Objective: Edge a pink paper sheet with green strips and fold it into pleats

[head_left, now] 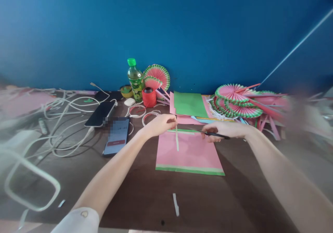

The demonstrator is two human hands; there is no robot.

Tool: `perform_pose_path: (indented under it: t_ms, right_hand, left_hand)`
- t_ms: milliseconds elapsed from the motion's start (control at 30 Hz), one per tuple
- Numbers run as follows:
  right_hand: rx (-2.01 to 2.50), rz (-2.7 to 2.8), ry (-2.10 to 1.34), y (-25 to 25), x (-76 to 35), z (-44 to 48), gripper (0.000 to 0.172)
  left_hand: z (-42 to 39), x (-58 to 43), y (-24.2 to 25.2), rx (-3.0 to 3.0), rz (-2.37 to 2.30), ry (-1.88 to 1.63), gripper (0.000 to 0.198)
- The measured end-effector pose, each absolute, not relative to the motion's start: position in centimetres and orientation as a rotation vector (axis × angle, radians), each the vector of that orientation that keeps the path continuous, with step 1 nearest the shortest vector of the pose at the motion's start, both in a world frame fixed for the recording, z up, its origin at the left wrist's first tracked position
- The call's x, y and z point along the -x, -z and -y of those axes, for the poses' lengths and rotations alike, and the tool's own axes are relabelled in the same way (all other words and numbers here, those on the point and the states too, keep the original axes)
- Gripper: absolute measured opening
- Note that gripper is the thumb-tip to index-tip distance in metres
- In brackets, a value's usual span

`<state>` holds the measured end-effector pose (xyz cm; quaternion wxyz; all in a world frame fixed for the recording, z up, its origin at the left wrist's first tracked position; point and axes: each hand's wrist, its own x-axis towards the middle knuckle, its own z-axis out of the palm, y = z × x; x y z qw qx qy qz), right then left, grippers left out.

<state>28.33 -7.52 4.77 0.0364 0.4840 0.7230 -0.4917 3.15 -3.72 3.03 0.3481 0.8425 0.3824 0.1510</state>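
The left hand [162, 124] pinches the top of a white strip [177, 143] between finger and thumb. The strip hangs down in front of the pink sheet [189, 153]. The right hand [225, 129] is curled around something thin and dark that looks like scissors [218, 135], with the tip pointing left, near the strip. The pink sheet lies flat on the brown table [135, 191], under and between the hands. It has a green edge at the near end and another at the far end. One more small strip [176, 205] lies on the table, nearer the person.

Behind the hands is a green sheet [189, 104] on top of pink paper. To its right is a pile of folded fans [234, 91]. To its left are a bottle [136, 85] and a red spool [149, 97]. Farther left are two phones [101, 114] and a tangle of white cords [63, 113].
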Motion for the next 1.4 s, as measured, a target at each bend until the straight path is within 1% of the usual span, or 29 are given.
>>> perform_pose_path:
  t_ms: [133,233,333,567,867,1167,1400]
  right_hand:
    - [-1.414,-2.267,1.462,-4.9,-28.3,7.2,0.034]
    - [-1.334,-2.308,1.46,-4.3,-28.2,6.9,0.039]
    - [-1.318,-2.343,1.467,-3.3,-27.9,6.6,0.041]
    - [-1.263,-2.309,1.567,-2.4,-27.1,6.3,0.041]
    - [-1.246,-2.425,1.411,-1.8,-26.7,6.0,0.045]
    - [-1.235,-2.432,1.462,-1.4,-26.5,5.9,0.041]
    - [-1.256,-2.37,1.58,-1.3,-26.4,5.9,0.041]
  left_hand:
    - [3.5,-3.1,-3.0,-2.183,-0.962,-0.383,0.019]
    - [3.4,-3.1,-3.2,-2.177,-0.951,-0.372,0.019]
    - [3.4,-3.2,-3.3,-2.161,-0.969,-0.364,0.019]
    - [3.4,-3.5,-3.3,-2.159,-0.986,-0.333,0.019]
    - [3.4,-3.6,-3.1,-2.185,-0.995,-0.328,0.019]
    - [3.6,-3.7,-3.3,-2.188,-0.982,-0.332,0.019]
    - [3.6,-3.8,-3.2,-2.178,-0.981,-0.327,0.02]
